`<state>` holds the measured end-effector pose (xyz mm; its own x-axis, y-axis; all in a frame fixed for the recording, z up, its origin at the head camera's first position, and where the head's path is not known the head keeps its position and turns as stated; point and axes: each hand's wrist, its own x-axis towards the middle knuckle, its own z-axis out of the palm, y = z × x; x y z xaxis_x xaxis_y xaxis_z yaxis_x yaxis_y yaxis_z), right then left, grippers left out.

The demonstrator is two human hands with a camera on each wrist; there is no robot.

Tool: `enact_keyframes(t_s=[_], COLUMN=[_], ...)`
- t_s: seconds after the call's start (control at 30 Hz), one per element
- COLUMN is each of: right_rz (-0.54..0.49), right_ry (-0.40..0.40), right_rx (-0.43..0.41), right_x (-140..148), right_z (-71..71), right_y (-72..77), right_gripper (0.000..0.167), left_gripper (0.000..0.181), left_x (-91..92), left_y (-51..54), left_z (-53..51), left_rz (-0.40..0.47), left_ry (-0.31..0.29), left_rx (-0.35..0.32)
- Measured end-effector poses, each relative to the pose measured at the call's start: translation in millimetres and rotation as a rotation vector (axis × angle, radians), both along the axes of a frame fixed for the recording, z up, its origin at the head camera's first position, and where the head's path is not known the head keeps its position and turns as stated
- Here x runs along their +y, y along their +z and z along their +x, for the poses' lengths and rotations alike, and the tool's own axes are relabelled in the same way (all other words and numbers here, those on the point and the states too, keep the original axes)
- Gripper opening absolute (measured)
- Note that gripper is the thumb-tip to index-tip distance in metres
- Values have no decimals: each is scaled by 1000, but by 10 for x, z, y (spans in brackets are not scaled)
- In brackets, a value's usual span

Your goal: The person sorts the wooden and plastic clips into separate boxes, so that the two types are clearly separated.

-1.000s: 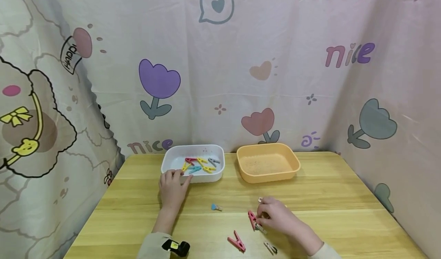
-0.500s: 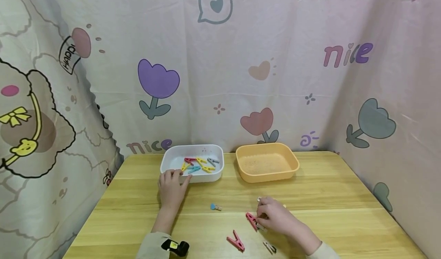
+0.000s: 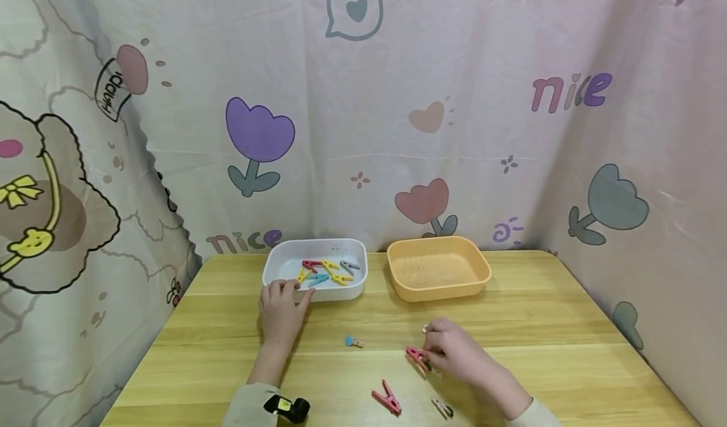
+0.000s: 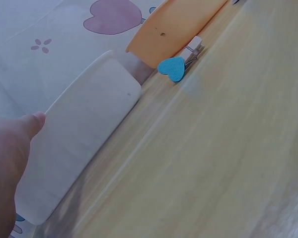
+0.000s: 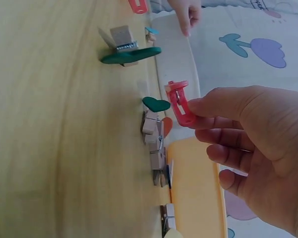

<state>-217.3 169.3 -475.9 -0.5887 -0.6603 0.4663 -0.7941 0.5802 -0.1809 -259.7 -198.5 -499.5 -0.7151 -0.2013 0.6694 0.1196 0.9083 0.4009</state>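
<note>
In the head view my right hand (image 3: 457, 354) pinches a red plastic clothespin (image 3: 416, 357) between thumb and index finger. The right wrist view shows this clothespin (image 5: 180, 103) held above the table, the other fingers loosely bent. Small wooden clothespins lie close by, including ones with green hearts (image 5: 156, 104) and an orange heart (image 5: 167, 126). My left hand (image 3: 282, 313) holds the near left rim of a white tray (image 3: 354, 293), its thumb (image 4: 32, 124) at the outer side; its other fingers are hidden in the left wrist view. Inside the tray lie several coloured plastic clothespins (image 3: 341, 280).
A yellow tray (image 3: 443, 293) stands at the back right of the wooden table (image 3: 227, 332). On the table lie a blue-heart wooden clothespin (image 3: 353, 342), another red clothespin (image 3: 387, 397) and a wooden clothespin (image 3: 442, 408) near the front. A printed curtain (image 3: 341, 130) hangs behind.
My right hand has risen slightly with the red clothespin, showing more of the wooden clothespin beneath. My left hand stays on the white tray. The head view has shifted a little.
</note>
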Motion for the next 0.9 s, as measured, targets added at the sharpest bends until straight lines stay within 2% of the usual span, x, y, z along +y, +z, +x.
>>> enact_keyframes(t_s=[0.27,0.5,0.77,0.9], right_rz=[-54,-65,-52,-63], right_ry=[10,-8,40,64], right_rx=[73,64,128,132], right_x=[-6,-58,-278,-390], right_z=[-23,-68,-243,-368], right_y=[67,162,347,460], right_gripper=[24,22,20,17], left_gripper=[36,37,36,36], left_x=[-44,-32,-5,9], left_y=[-9,-27,-8,20], left_z=[25,23,25,-1], left_rz=[-11,-19,-1,4], left_ry=[6,4,2,0], left_rx=[22,23,9,8])
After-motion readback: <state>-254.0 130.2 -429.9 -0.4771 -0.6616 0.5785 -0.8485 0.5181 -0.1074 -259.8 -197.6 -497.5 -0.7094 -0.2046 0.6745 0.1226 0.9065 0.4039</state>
